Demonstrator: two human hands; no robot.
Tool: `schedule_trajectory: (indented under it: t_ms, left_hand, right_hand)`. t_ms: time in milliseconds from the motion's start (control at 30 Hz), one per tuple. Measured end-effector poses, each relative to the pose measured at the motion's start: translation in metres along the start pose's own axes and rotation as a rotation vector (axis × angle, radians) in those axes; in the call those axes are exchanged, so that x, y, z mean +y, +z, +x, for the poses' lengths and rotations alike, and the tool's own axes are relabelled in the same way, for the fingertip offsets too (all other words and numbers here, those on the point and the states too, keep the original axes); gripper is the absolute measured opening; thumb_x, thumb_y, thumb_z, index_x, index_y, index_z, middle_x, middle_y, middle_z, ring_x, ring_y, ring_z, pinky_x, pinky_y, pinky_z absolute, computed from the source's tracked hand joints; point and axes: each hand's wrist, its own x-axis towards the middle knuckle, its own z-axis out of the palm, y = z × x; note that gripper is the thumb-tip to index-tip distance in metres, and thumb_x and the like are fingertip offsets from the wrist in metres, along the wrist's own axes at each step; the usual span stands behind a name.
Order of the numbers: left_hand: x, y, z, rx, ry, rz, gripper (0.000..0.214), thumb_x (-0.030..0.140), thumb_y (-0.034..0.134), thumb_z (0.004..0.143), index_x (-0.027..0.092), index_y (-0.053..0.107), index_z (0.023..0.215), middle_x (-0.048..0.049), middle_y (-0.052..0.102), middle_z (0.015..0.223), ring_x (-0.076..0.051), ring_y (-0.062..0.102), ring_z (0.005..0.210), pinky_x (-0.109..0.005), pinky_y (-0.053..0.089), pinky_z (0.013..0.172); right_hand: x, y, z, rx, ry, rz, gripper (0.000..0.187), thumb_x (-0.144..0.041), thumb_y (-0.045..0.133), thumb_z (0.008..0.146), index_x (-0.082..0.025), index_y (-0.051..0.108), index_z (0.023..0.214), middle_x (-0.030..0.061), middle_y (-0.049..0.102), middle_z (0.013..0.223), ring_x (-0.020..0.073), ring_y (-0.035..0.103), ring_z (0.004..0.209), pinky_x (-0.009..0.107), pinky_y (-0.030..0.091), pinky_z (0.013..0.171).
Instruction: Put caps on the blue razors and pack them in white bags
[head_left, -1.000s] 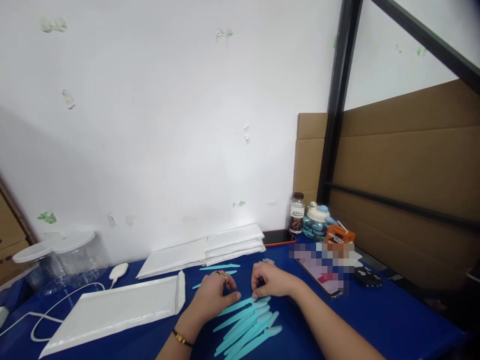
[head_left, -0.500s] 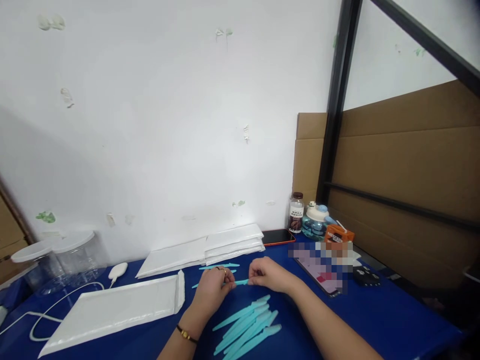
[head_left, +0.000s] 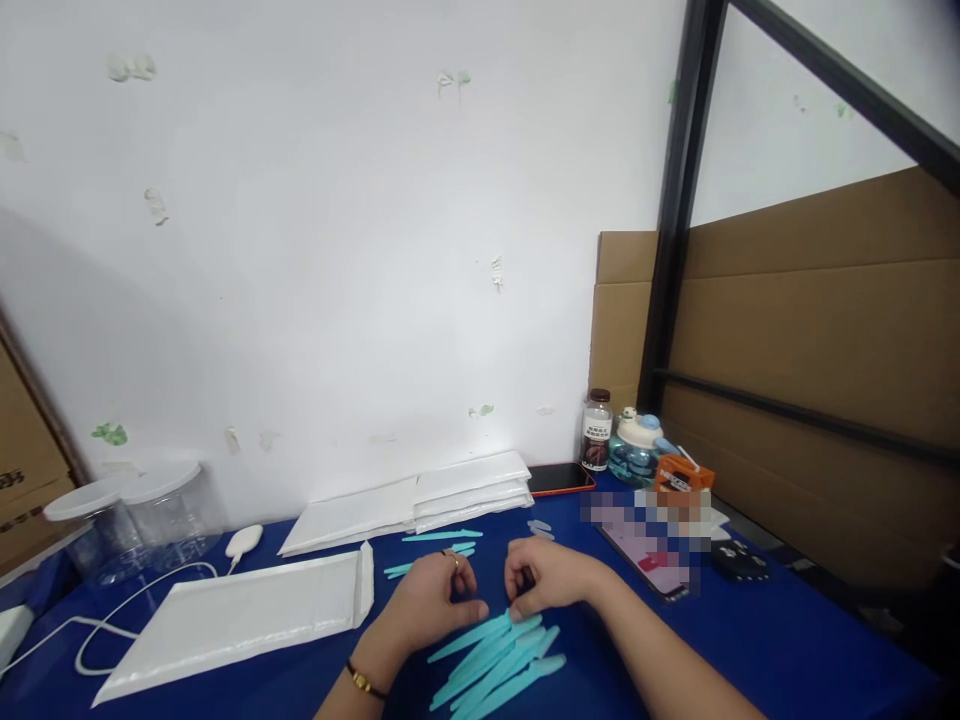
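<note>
In the middle lies a pile of turquoise eyebrow razors (head_left: pixel 491 665), fanned out on the blue tabletop. At the pile's far end my right hand (head_left: pixel 551 575) has its thumb and curled fingertips closed on the end of a razor. My left hand (head_left: pixel 435 605), wearing a ring and a dark bracelet, hovers at the pile's left side. Its thumb stands apart from the bent fingers, and nothing shows between them. Beyond it lie several separate turquoise razors (head_left: pixel 442 536), partly hidden by that hand. Small clear caps (head_left: pixel 540 529) rest behind my right hand.
White padded mailers (head_left: pixel 472 492) are stacked by the wall; another mailer (head_left: pixel 247 615) lies at left beside a white cable and clear jars (head_left: pixel 161 520). At right are phones (head_left: pixel 562 478), a brown bottle (head_left: pixel 597 435), a water jug (head_left: pixel 636 455) and an orange box (head_left: pixel 682 480).
Both hands have drawn apart and come nearer, toward the pile. My left hand has let go of a razor beside the far ones. Clear caps now show behind my right hand.
</note>
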Motion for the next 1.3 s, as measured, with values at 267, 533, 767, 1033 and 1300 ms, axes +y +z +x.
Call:
schedule_trajectory:
  t_ms: [267, 533, 767, 1033, 1300]
  left_hand:
    - [0.002, 0.009, 0.007, -0.068, -0.04, 0.063, 0.018, 0.034, 0.056, 0.074, 0.02, 0.064, 0.079, 0.0017, 0.063, 0.072, -0.012, 0.053, 0.065, -0.022, 0.032, 0.056]
    - [-0.028, -0.023, 0.007, 0.204, -0.216, 0.256, 0.017, 0.03, 0.057, 0.075, 0.023, 0.064, 0.089, -0.0006, 0.064, 0.087, -0.017, 0.056, 0.084, -0.025, 0.035, 0.07]
    - [-0.008, -0.007, 0.003, 0.172, -0.088, 0.088, 0.024, 0.039, 0.059, 0.073, 0.023, 0.063, 0.091, -0.0002, 0.063, 0.088, -0.016, 0.055, 0.082, -0.025, 0.037, 0.071]
    - [0.007, 0.008, 0.006, -0.016, 0.01, 0.128, 0.014, 0.026, 0.052, 0.079, 0.022, 0.064, 0.081, 0.0005, 0.066, 0.081, -0.015, 0.056, 0.078, -0.024, 0.036, 0.067]
    - [-0.024, -0.022, 0.008, 0.193, -0.156, 0.304, 0.015, 0.023, 0.05, 0.081, 0.023, 0.064, 0.085, -0.0017, 0.065, 0.088, -0.017, 0.056, 0.087, -0.026, 0.035, 0.074]
  right_hand:
    - [0.0, 0.005, 0.005, 0.073, 0.005, 0.046, 0.017, -0.032, 0.068, 0.07, -0.017, 0.066, 0.077, -0.0007, 0.056, 0.08, 0.0088, 0.05, 0.064, 0.017, 0.037, 0.055]
    - [0.03, -0.021, -0.005, 0.42, 0.248, -0.104, 0.013, -0.029, 0.068, 0.07, -0.017, 0.064, 0.073, 0.0026, 0.06, 0.082, 0.0148, 0.055, 0.074, 0.024, 0.04, 0.067]
    - [0.007, -0.007, -0.003, 0.137, 0.061, -0.087, 0.023, -0.032, 0.075, 0.061, -0.021, 0.067, 0.079, -0.0004, 0.057, 0.086, 0.0139, 0.052, 0.077, 0.023, 0.038, 0.069]
    - [0.003, 0.009, 0.008, 0.087, 0.118, 0.163, 0.017, -0.029, 0.069, 0.068, -0.017, 0.063, 0.08, -0.0031, 0.058, 0.065, 0.0097, 0.051, 0.058, 0.018, 0.035, 0.052]
    - [0.032, -0.017, -0.002, 0.397, 0.24, 0.064, 0.016, -0.025, 0.071, 0.065, -0.015, 0.062, 0.073, -0.0004, 0.061, 0.067, 0.0116, 0.054, 0.06, 0.02, 0.037, 0.052]
